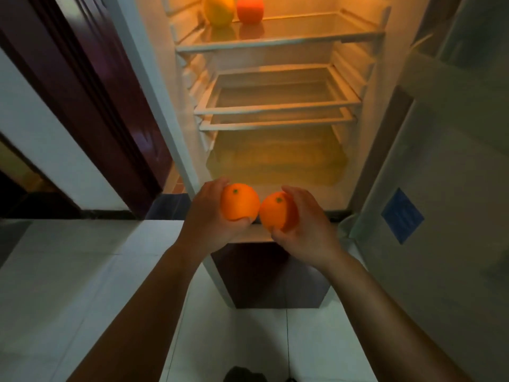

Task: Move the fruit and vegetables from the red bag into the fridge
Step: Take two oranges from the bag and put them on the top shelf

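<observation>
The person stands in front of the open fridge (pixel 165 111) with an orange in each hand, both held low in front of its bottom edge and outside the fridge. The left hand (pixel 209 213) cups the left orange (pixel 240 201) from the side and below, fingers curled round it and the thumb tip showing under the fruit. The right hand (pixel 305 221) grips the right orange (pixel 275 210) the same way, fingers wrapped over its far side and the thumb pressed against its lower edge. The two oranges sit side by side, touching or all but touching, each with its green stem spot facing up. On the top shelf (pixel 275 41), towards the left, a yellow fruit (pixel 219 9) stands just beside a red-orange fruit (pixel 250 8). Below are two more glass shelves (pixel 275 107) close together, then a see-through drawer (pixel 275 158). Warm light fills the inside. The fridge door (pixel 440 161) hangs open on the right and carries a blue sticker (pixel 402 215). A dark wooden door (pixel 96 92) stands to the left, and pale tiles cover the floor (pixel 82 271).
</observation>
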`<state>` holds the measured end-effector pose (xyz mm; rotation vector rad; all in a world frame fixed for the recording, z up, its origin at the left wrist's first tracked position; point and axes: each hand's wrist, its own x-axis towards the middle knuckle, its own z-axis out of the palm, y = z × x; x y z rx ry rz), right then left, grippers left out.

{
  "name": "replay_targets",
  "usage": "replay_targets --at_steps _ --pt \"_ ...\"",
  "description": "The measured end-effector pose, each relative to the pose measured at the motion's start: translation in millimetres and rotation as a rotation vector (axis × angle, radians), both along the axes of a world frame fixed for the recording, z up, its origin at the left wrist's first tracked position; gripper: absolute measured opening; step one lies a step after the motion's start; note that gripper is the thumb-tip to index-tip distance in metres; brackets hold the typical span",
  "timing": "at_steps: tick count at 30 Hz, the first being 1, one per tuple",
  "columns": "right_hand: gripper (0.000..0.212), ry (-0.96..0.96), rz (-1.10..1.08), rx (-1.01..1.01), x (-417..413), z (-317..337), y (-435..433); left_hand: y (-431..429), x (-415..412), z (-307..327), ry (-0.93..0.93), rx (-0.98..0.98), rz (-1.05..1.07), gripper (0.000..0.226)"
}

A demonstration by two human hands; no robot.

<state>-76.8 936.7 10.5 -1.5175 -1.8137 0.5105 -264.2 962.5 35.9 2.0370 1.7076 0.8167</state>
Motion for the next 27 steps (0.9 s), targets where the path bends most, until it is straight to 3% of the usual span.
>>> replay_targets --at_steps 4,10,15,27 --pt "0.074 0.019 -0.105 0.051 5.1 4.3 37.6 49.9 6.6 3.2 -0.108 0.006 -0.059 0.077" --pt "0.067 0.031 -0.228 0.143 14.0 42.9 89.5 123.2 13.8 35.8 -0.121 0.099 -0.227 0.074" --pt "0.066 0.011 -0.28 0.262 11.2 86.2 138.5 178.9 7.2 81.9 -0.166 0.262 -0.312 0.07" --pt "0.067 0.026 -0.311 0.528 8.0 188.7 219.6 264.9 3.7 170.0 -0.322 0.449 -0.252 0.068"
